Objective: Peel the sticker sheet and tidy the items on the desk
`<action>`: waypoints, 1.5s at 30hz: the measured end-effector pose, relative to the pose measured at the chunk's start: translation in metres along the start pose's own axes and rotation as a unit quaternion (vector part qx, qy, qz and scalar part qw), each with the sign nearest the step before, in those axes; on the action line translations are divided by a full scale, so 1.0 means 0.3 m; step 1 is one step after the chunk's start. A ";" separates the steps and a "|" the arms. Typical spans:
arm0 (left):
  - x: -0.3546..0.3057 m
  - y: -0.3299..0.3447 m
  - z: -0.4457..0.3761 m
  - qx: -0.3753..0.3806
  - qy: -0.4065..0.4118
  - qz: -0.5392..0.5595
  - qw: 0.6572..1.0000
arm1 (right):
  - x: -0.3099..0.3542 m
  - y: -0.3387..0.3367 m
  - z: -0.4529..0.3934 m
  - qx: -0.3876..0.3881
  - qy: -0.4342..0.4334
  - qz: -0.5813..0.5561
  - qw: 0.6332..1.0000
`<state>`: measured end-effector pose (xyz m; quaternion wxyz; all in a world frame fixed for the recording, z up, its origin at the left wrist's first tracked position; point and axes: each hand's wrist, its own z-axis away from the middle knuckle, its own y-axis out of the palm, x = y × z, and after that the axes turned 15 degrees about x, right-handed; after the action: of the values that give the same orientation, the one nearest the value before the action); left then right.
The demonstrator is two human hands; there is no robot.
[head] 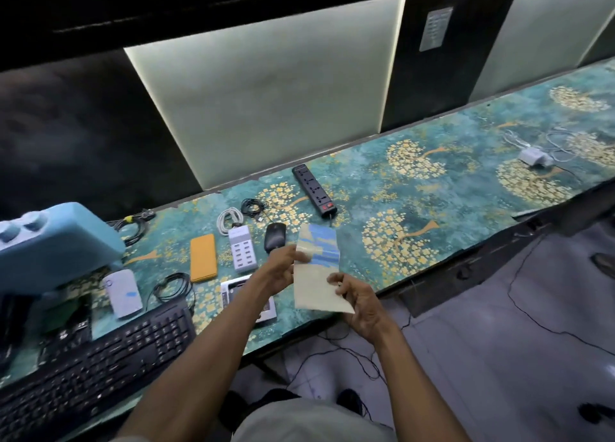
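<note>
Both hands held one pale sheet [317, 275] in the air above the near edge of the worktop [466, 182]. The left hand [281, 270] had its grip pinched on the sheet's left edge about halfway up, fingers curled round it. The right hand [357, 303] pinched the lower right corner, thumb on top. The sheet stood nearly upright, cream below and printed blue toward its top, with a slight bend across the middle.

Judging from the two pinches on opposite edges, the sheet was being turned, straightened or folded; any further handling would call for both pinches to stay firm so the thin material did not buckle.

Just behind the sheet lay a black mouse [275, 236], and beyond that a black power strip [314, 190]. Left of the sheet sat a white charging hub [242, 248] with a coiled white cable [229, 220], then an orange slab [203, 257]. Below the left wrist a flat white item [248, 300] lay partly hidden. Further left were a black keyboard [100, 358] and a white box [122, 293]. No containers could be made out.
</note>
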<state>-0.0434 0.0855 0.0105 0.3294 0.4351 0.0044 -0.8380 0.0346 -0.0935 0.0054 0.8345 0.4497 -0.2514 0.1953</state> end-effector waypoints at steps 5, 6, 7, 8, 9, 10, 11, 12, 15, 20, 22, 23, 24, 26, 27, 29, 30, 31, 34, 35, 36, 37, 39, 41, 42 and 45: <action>-0.005 -0.101 0.140 -0.047 0.074 0.049 0.995 | -0.023 0.075 -0.100 0.010 -0.036 -0.005 0.999; -0.001 -0.119 0.183 -0.067 0.078 0.061 0.993 | -0.039 0.112 -0.124 0.026 -0.039 0.028 0.999; 0.006 -0.144 0.215 -0.087 0.076 0.077 0.990 | -0.056 0.150 -0.146 0.041 -0.045 0.079 0.995; 0.031 -0.186 0.278 -0.113 0.073 0.096 0.986 | -0.100 0.207 -0.169 0.065 -0.045 0.149 0.986; 0.034 -0.197 0.310 -0.117 0.062 0.100 0.986 | -0.121 0.239 -0.178 0.077 -0.057 0.211 0.973; 0.045 -0.224 0.376 -0.133 0.062 0.114 0.983 | -0.163 0.291 -0.187 0.103 -0.056 0.273 0.955; 0.072 -0.268 0.417 -0.137 0.069 0.125 0.980 | -0.194 0.331 -0.192 0.115 -0.053 0.313 0.941; 0.085 -0.285 0.465 -0.143 0.071 0.145 0.976 | -0.219 0.363 -0.200 0.126 -0.049 0.339 0.931; 0.176 -0.423 0.589 -0.142 0.086 0.180 0.969 | -0.300 0.484 -0.224 0.161 -0.038 0.389 0.906; 0.269 -0.563 0.734 -0.168 0.101 0.259 0.946 | -0.401 0.654 -0.274 0.107 -0.058 0.449 0.885; 0.285 -0.604 0.786 -0.173 0.130 0.231 0.949 | -0.439 0.709 -0.284 0.119 -0.038 0.448 0.885; 0.289 -0.630 0.806 -0.177 0.150 0.206 0.951 | -0.455 0.742 -0.274 0.142 -0.019 0.450 0.882; 0.291 -0.656 0.836 -0.184 0.176 0.188 0.949 | -0.479 0.777 -0.267 0.169 -0.009 0.452 0.876; 0.312 -0.735 0.884 -0.197 0.209 0.148 0.946 | -0.534 0.848 -0.264 0.201 0.011 0.457 0.866; 0.330 -0.771 0.896 -0.210 0.214 0.119 0.946 | -0.555 0.872 -0.267 0.206 0.020 0.453 0.867; 0.362 -0.840 0.934 -0.239 0.225 0.074 0.942 | -0.615 0.926 -0.279 0.191 0.025 0.454 0.870; 0.382 -0.881 0.956 -0.241 0.226 0.075 0.941 | -0.648 0.959 -0.287 0.177 0.032 0.453 0.873; 0.398 -0.919 0.978 -0.235 0.224 0.094 0.941 | -0.682 0.986 -0.301 0.168 0.046 0.438 0.882; 0.433 -0.979 1.021 -0.211 0.193 0.134 0.949 | -0.735 1.029 -0.311 0.173 0.078 0.370 0.909; 0.450 -1.008 1.053 -0.205 0.182 0.136 0.952 | -0.769 1.054 -0.311 0.181 0.074 0.375 0.906; 0.460 -1.026 1.077 -0.209 0.170 0.129 0.954 | -0.790 1.077 -0.301 0.192 0.065 0.380 0.903; 0.460 -1.039 1.106 -0.225 0.164 0.134 0.951 | -0.811 1.102 -0.292 0.204 0.053 0.388 0.897; 0.444 -1.109 1.176 -0.300 0.175 0.159 0.924 | -0.874 1.182 -0.290 0.222 0.025 0.409 0.885; 0.412 -1.211 1.251 -0.386 0.207 0.219 0.872 | -0.931 1.287 -0.300 0.240 -0.002 0.425 0.873; 0.388 -1.263 1.290 -0.406 0.226 0.250 0.849 | -0.951 1.345 -0.304 0.251 -0.018 0.425 0.869; 0.304 -1.398 1.433 -0.419 0.305 0.330 0.789 | -0.983 1.520 -0.320 0.283 -0.066 0.420 0.860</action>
<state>-0.6255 0.2374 0.0937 0.7171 0.4623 0.3118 -0.4182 -0.4288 0.1953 0.0822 0.4916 0.5302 -0.4045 0.5600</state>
